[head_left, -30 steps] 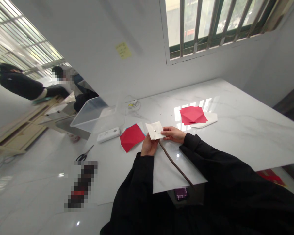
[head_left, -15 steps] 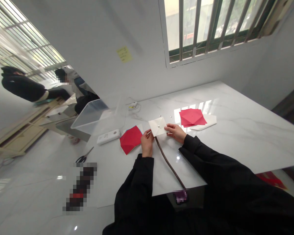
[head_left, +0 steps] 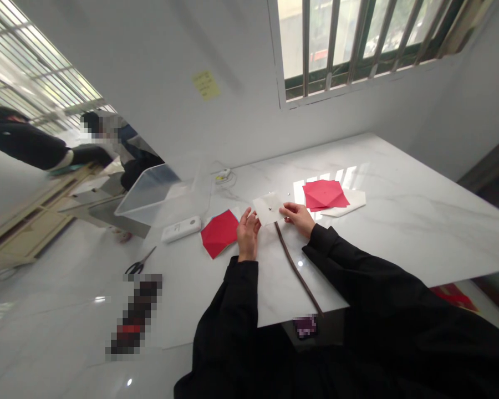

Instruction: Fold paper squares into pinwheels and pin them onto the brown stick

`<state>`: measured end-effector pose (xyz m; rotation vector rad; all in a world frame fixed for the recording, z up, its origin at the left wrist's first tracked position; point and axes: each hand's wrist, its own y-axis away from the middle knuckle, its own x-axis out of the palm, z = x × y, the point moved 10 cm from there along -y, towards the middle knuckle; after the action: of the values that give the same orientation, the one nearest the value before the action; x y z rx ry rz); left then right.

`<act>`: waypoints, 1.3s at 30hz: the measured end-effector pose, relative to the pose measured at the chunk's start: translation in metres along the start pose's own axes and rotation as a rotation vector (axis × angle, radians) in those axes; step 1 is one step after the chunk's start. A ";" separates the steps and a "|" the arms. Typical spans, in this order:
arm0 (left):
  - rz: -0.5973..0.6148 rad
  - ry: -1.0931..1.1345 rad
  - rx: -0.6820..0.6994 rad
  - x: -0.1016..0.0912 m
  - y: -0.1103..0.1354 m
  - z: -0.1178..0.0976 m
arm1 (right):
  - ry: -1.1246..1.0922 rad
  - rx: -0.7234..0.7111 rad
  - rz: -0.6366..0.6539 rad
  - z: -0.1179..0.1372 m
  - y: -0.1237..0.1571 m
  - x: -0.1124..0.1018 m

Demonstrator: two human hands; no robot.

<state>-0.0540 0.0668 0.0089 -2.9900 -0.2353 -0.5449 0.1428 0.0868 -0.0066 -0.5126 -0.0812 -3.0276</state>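
My right hand (head_left: 300, 219) pinches the right edge of a square piece of white paper (head_left: 267, 200) between thumb and fingers. A small shiny stud (head_left: 270, 209) sits at the paper's middle. From under the paper's lower edge a thin brown stick (head_left: 293, 263) slants down to the table's front edge. My left hand (head_left: 247, 235) is raised at the paper's left corner with its fingers apart; whether a fingertip touches the paper is hard to see. Left of that hand lies folded red paper (head_left: 218, 233).
More red paper (head_left: 325, 194) overlaps white paper (head_left: 353, 203) on the marble-patterned table (head_left: 416, 221). At the left are a white box-shaped device (head_left: 182, 229), scissors (head_left: 140, 261) and a clear plastic bin (head_left: 149, 194). Two people sit in the far left background.
My left fingers have loosened and spread at the paper's left side. The white paper has tilted, and the stick's upper end has shifted right. My right hand keeps its pinch.
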 end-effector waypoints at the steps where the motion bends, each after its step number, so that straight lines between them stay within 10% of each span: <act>1: 0.031 0.018 -0.037 0.004 0.003 0.002 | 0.011 -0.006 0.007 0.001 0.001 0.001; 24: 0.071 0.033 -0.117 0.012 0.011 0.011 | 0.215 -0.120 0.079 0.015 0.009 0.015; 30: 0.077 -0.014 -0.084 0.011 0.010 0.013 | 0.567 -0.499 -0.111 0.064 0.033 0.009; 39: 0.145 -0.099 -0.017 0.016 0.008 0.008 | 0.762 -0.610 0.125 0.053 0.044 0.052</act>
<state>-0.0348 0.0620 0.0063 -3.0221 -0.0200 -0.3862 0.1142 0.0436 0.0619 0.6137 0.8760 -2.8460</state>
